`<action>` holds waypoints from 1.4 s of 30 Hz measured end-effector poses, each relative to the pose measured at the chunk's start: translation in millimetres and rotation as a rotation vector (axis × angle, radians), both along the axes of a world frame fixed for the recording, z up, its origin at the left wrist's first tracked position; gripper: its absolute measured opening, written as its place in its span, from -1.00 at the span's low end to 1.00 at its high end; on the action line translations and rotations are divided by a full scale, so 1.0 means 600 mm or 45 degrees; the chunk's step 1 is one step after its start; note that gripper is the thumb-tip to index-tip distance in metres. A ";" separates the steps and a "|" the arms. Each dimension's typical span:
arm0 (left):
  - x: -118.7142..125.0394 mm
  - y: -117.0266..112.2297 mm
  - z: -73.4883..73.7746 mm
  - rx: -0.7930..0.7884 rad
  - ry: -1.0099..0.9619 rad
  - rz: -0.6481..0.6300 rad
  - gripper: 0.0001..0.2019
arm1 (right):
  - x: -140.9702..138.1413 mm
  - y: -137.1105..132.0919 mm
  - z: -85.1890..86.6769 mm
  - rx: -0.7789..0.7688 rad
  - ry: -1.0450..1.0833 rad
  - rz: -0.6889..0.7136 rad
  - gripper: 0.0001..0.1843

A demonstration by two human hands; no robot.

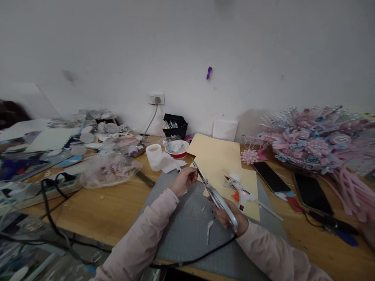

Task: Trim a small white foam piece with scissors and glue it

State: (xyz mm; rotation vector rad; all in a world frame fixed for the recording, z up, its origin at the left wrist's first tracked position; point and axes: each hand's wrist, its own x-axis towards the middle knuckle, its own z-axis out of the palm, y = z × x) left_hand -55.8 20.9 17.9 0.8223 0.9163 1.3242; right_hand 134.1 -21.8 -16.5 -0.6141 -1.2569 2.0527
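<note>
My right hand (225,214) is wrapped round the handles of a pair of scissors (217,197), whose blades point up and to the left. Close to the blade tips, my left hand (185,181) is closed in a pinch; what it grips is too small to make out. Both hands are above a grey cutting mat (181,230). White scraps (209,230) lie on the mat below them. Right of the scissors, a white glue gun (243,197) with an orange trigger and a lit red light rests on yellow card (222,156).
A roll of white tissue (154,157) and a bowl (177,148) stand behind the mat. At the right are two phones (271,176) and a large pink beaded headdress (316,144). A plastic bag (111,170), a power strip (43,199) and cables crowd the left.
</note>
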 end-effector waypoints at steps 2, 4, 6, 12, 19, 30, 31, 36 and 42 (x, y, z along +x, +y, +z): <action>0.000 0.000 0.000 -0.007 -0.003 0.002 -0.82 | -0.001 0.000 0.000 0.002 -0.003 -0.012 -0.48; 0.000 0.000 0.000 -0.009 -0.002 0.004 -0.82 | -0.001 0.000 0.000 0.011 -0.004 -0.022 -0.48; 0.000 0.000 0.000 -0.007 0.003 0.007 -0.82 | -0.002 -0.001 0.000 0.013 -0.004 -0.019 -0.47; 0.000 0.000 0.000 0.013 0.024 0.002 -0.81 | -0.004 0.001 0.002 -0.010 -0.028 -0.006 -0.42; -0.001 0.001 -0.001 0.034 0.034 -0.015 -0.79 | -0.004 -0.002 0.010 -0.012 -0.068 -0.029 -0.40; 0.000 -0.001 0.004 0.012 0.034 -0.012 -0.80 | -0.003 -0.004 0.006 -0.009 -0.071 -0.064 -0.50; 0.000 -0.001 0.004 0.009 0.032 -0.012 -0.80 | -0.003 -0.004 0.006 -0.011 -0.070 -0.062 -0.50; -0.001 0.000 0.004 -0.004 0.010 -0.014 -0.81 | -0.004 -0.003 0.007 -0.004 -0.077 -0.074 -0.49; -0.003 0.001 0.011 0.063 -0.082 0.094 -0.86 | -0.002 -0.005 0.010 -0.015 -0.041 -0.072 -0.48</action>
